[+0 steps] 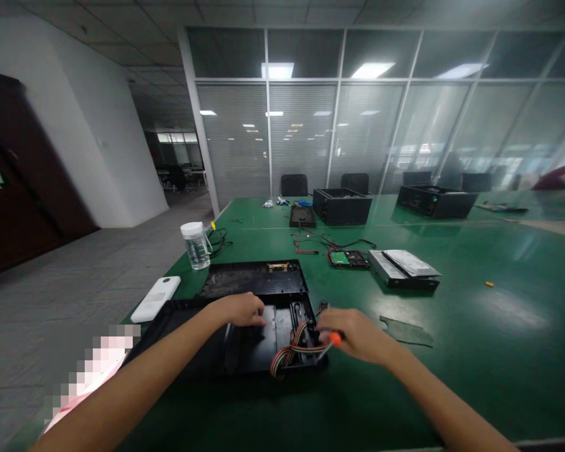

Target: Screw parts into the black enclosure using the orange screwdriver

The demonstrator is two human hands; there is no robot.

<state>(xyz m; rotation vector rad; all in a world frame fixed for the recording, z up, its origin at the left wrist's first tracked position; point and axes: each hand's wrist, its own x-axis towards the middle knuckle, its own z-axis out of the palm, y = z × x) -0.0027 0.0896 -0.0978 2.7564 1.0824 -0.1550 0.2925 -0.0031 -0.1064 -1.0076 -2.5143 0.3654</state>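
Note:
A flat black computer case [188, 320] lies opened on the table in front of me, with its metal inside facing up. My left hand [247, 309] reaches over the case, fingers bent down and closed at the inner metal plate [268, 342]; what they grip, if anything, is hidden. At the case's right edge, my right hand [353, 333] is closed round a screwdriver [335, 339] with an orange handle, its shaft slanting down to the left. Between the hands, a bundle of multicoloured wires [289, 351] hangs over the case's right end.
The green table [475, 376] also bears a white phone-like object [156, 300], a clear bottle [196, 248], a hard drive [348, 258], a boxy drive unit [405, 270], a dark flat piece [407, 331] and black cases [342, 207] farther back. Another person's arm shows far right.

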